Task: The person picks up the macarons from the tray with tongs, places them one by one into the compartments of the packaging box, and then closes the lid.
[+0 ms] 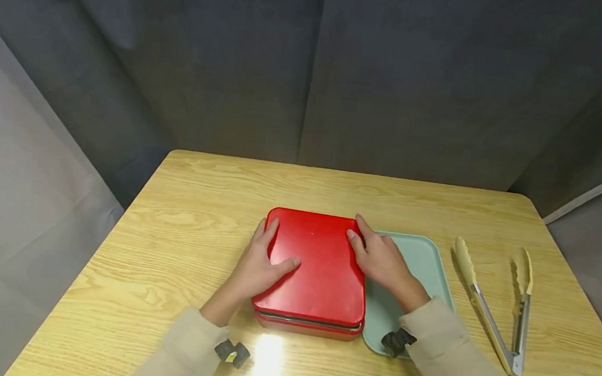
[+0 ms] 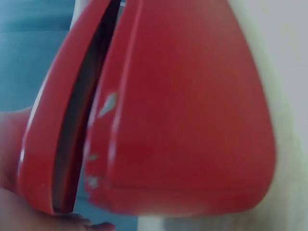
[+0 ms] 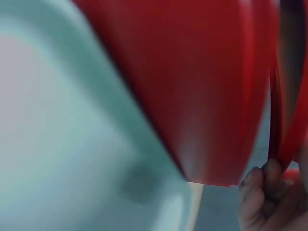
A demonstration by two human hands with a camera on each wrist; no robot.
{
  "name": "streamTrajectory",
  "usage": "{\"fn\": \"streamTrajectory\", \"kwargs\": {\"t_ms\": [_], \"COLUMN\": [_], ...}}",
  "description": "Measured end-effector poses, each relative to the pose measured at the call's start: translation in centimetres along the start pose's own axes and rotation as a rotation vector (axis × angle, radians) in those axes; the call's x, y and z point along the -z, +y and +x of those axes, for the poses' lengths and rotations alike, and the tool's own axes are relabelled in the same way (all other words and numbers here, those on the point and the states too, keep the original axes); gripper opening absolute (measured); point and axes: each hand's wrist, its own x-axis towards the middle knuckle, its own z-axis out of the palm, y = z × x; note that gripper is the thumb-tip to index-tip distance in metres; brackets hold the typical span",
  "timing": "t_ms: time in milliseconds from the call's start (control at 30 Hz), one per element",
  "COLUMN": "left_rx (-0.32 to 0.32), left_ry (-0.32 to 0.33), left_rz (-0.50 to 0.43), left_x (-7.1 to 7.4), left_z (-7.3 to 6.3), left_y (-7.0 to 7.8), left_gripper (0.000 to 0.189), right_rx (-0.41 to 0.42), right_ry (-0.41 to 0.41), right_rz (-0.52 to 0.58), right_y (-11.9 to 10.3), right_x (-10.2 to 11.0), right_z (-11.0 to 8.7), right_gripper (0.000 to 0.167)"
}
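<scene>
A red lid sits tilted over a red rectangular tin. My left hand grips the lid's left side, thumb on top and fingers along the edge. At the lid's far right corner, my right hand pinches the rim, its fingers curled under it. In the left wrist view a dark gap parts the lid from the tin, wider toward the far end. Paint is chipped along the tin's rim. What the tin contains is hidden.
Right beside the tin lies a pale green tray, partly under my right forearm. Farther right, spread tongs with cream tips and metal arms lie on the wooden table. Dark curtains hang behind the table's far edge.
</scene>
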Motion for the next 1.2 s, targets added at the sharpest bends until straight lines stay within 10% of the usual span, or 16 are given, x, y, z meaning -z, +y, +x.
{"fn": "streamTrajectory", "kwargs": {"t_ms": [300, 1200], "left_rx": [0.082, 0.072], "left_ry": [-0.022, -0.137], "left_rz": [0.003, 0.057], "left_x": [-0.9, -1.0], "left_z": [-0.2, -0.8], "left_y": [-0.5, -1.4], "left_gripper": [0.089, 0.088], "right_rx": [0.005, -0.017], "right_ry": [-0.055, -0.063], "right_rz": [-0.066, -0.097], "right_y": [0.4, 1.7], "right_x": [-0.8, -1.7], "right_z": [-0.2, -1.0], "right_gripper": [0.064, 0.066]}}
